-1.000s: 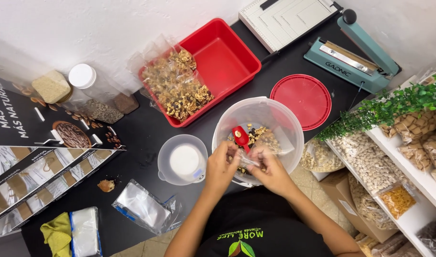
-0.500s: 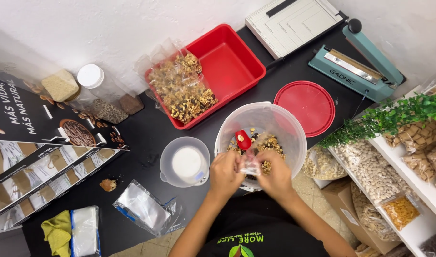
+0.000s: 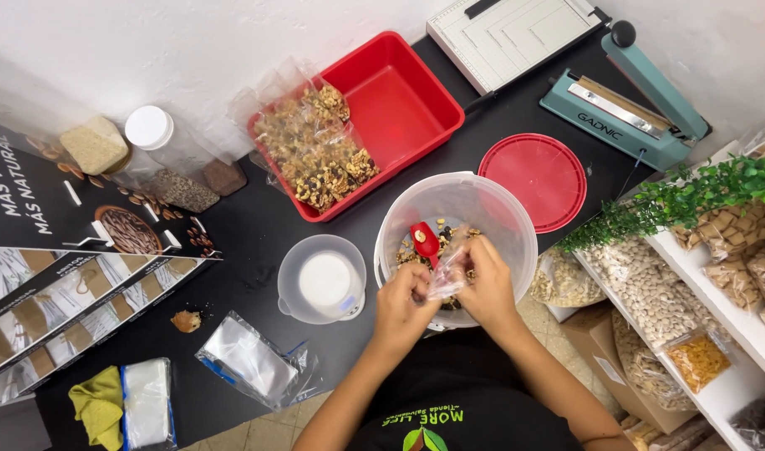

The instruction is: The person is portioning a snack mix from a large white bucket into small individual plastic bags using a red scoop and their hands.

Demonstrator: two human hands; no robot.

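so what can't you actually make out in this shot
- Head view: how full the small clear bag is; the left hand and right hand cover it.
- Red scoop: handle hidden behind the hands.
- Clear bucket: near rim hidden by the hands.
- Shelf bags: cut by the right edge.

**Bags, jars and display boards around my bowl**

I pinch a small clear bag (image 3: 446, 271) over the bowl. Filled clear nut bags (image 3: 315, 150) lie in the red tray. Flat empty bags (image 3: 247, 361) sit lower left, beside dark printed display boards (image 3: 56, 225). A white-capped jar (image 3: 169, 142) stands behind.
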